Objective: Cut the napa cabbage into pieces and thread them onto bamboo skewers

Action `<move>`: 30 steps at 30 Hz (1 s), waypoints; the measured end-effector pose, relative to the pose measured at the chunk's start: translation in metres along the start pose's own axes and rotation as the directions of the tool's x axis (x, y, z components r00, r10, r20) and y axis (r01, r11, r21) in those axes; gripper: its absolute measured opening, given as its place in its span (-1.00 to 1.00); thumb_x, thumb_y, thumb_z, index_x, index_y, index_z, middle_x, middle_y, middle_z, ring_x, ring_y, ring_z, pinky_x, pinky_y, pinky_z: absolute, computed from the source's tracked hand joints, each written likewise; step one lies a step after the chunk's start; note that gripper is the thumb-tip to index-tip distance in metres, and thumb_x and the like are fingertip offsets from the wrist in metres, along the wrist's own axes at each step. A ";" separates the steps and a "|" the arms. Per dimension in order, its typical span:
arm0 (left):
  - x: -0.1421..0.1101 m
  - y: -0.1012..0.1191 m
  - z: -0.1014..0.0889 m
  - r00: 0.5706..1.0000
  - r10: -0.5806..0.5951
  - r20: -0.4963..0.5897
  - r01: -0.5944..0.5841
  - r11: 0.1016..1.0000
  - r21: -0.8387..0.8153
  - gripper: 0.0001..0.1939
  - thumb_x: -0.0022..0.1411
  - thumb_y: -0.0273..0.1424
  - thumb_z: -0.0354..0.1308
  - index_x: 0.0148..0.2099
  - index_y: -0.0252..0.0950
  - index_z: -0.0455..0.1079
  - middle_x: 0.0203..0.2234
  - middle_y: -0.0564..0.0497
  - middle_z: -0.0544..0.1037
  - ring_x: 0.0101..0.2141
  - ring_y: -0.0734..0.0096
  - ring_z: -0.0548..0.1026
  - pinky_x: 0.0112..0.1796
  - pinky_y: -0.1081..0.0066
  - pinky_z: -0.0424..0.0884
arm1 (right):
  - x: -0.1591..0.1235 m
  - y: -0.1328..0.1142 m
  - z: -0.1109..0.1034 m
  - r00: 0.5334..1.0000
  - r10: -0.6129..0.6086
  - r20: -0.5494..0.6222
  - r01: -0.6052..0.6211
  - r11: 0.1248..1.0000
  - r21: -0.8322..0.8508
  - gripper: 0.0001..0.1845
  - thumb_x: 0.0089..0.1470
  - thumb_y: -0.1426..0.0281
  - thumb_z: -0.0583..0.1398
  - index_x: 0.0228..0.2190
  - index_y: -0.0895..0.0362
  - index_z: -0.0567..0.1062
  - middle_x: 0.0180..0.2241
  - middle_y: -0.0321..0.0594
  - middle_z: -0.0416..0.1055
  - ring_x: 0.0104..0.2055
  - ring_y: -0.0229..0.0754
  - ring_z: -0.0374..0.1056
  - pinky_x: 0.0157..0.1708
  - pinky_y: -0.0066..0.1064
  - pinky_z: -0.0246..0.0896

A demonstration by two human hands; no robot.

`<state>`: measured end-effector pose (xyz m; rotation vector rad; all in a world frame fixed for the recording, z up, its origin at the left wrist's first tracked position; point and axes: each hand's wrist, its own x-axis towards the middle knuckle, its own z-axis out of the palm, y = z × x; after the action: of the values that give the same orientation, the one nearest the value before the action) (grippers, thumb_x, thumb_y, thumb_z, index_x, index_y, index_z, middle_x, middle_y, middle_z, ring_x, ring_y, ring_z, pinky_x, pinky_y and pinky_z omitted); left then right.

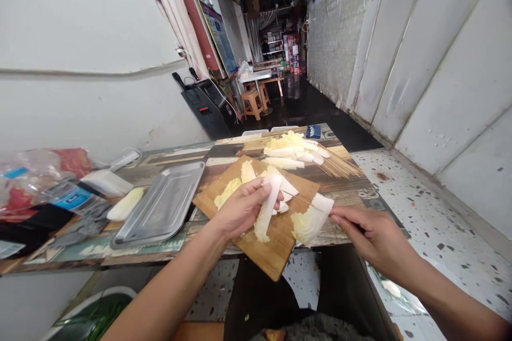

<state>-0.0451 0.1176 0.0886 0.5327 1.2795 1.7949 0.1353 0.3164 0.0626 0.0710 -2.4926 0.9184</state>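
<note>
My left hand (244,206) is closed on a strip of napa cabbage leaf (267,214), pinched between thumb and fingers above the wooden cutting board (272,262). My right hand (370,229) is closed at the right of the board, gripping the end of a thin bamboo skewer (301,198). Threaded on that skewer near my right fingers hangs another cabbage leaf (314,221), white at the top and yellow at the frilly edge. The skewer's far end points toward my left hand, and its tip is hard to make out. More cut cabbage pieces (229,193) lie on the board, partly behind my left hand.
Beyond the board are a pile of cabbage leaves (290,146), a bundle of skewers (340,164), a brown knife handle (248,153) and a small blue box (314,131). Leftward sit a metal tray (160,205), a cabbage chunk (125,205) and plastic bags (44,176). The board overhangs the table's front edge.
</note>
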 end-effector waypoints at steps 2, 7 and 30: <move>0.000 0.000 -0.001 1.000 0.005 0.005 -0.005 1.000 0.015 -0.78 0.15 -0.32 0.32 -0.24 -0.37 0.47 -0.42 -0.03 0.57 -0.45 0.53 0.51 -0.35 0.56 0.43 | -0.001 0.000 0.000 1.000 0.005 0.000 -0.005 1.000 0.000 -0.74 0.28 0.40 0.06 -0.13 -0.01 0.52 -0.34 -0.35 0.53 -0.29 -0.29 0.46 -0.33 -0.49 0.29; 0.000 -0.002 -0.002 1.000 0.016 -0.001 -0.016 0.999 0.040 -0.76 0.15 -0.29 0.31 -0.23 -0.37 0.47 -0.42 -0.03 0.57 -0.45 0.53 0.50 -0.35 0.56 0.42 | -0.001 0.000 0.000 1.000 0.009 -0.003 -0.009 1.000 -0.002 -0.74 0.28 0.39 0.05 -0.13 0.00 0.53 -0.33 -0.32 0.54 -0.29 -0.28 0.47 -0.33 -0.48 0.31; 0.002 -0.008 0.002 0.994 0.024 -0.106 -0.004 0.984 0.181 -0.69 -0.02 -0.22 0.41 -0.36 -0.39 0.56 -0.43 -0.08 0.61 -0.44 0.47 0.49 -0.33 0.49 0.38 | -0.003 -0.005 -0.005 0.995 0.089 0.048 -0.090 0.996 0.008 -0.71 0.28 0.34 0.02 -0.27 0.04 0.55 -0.35 -0.25 0.56 -0.26 -0.16 0.49 -0.29 -0.39 0.38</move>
<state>-0.0412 0.1214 0.0818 0.5515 1.5264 1.7494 0.1413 0.3149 0.0673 -0.0162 -2.5527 0.9767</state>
